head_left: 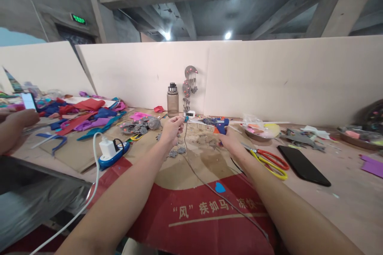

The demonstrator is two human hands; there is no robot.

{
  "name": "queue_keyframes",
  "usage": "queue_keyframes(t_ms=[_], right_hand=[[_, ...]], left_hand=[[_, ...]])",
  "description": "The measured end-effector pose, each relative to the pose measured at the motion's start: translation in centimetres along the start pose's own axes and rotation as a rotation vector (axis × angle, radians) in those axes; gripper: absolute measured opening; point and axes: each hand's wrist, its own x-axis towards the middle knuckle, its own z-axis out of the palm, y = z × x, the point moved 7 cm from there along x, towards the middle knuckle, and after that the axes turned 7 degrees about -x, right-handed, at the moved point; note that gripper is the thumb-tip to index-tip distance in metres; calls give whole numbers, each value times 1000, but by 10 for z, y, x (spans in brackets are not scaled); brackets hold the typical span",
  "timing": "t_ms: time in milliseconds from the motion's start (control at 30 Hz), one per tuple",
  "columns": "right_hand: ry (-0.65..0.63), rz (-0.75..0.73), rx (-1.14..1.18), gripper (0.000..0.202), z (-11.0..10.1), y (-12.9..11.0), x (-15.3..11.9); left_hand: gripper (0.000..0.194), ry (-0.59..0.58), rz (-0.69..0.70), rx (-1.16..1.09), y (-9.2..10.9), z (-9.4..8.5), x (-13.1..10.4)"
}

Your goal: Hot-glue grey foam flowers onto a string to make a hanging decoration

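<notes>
My left hand (174, 128) pinches a small blue piece (186, 119), from which a grey cord (196, 172) hangs down and runs across the work surface. My right hand (227, 138) is closed around the handle of a blue hot glue gun (220, 124). Its nozzle points left toward the blue piece; whether they touch I cannot tell. Below the hands lie small grey pieces (181, 150) on brown paper (167, 173). A blue heart-shaped piece (220, 187) rests near the printed red area.
Red-and-yellow scissors (271, 163) and a black phone (303, 165) lie right. A bottle (172, 101) stands behind, near a hanging grey ornament (190, 83). Left are coloured felt scraps (89, 105), a power strip (115, 157) with white cable and another person's hand (22, 121).
</notes>
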Motion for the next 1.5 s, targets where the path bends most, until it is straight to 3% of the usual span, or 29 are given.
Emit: queue_keyframes(t_ms=[100, 200, 300, 400, 533, 700, 800, 1000, 1167, 1300, 1500], right_hand=[[-31, 5, 150, 36, 9, -25, -16], [-137, -122, 288, 34, 19, -56, -33], [-186, -165, 246, 30, 23, -69, -44], [-158, -199, 160, 26, 22, -71, -46], [12, -150, 169, 29, 16, -59, -41], [88, -91, 155, 40, 20, -42, -38], [143, -99, 49, 43, 18, -43, -41], [223, -113, -137, 47, 9, -59, -49], [256, -152, -254, 38, 7, -63, -49], [297, -205, -312, 44, 8, -68, -53], [287, -205, -419, 37, 12, -71, -57]], left_hand=[[31, 21, 7, 10, -1, -3, 1], [30, 42, 12, 33, 0, -5, 1], [27, 74, 2, 44, 0, -7, 1], [24, 92, -1, 57, -1, -9, 1], [22, 87, 4, 164, -2, -3, -5], [15, -6, 209, 547, 8, 25, -26], [15, -67, 252, 636, 9, 40, -38], [13, -98, 132, 629, 3, 47, -42], [12, -120, 88, 629, 4, 50, -45], [9, -109, 39, 619, 3, 51, -46], [8, -118, -37, 606, -7, 49, -44]])
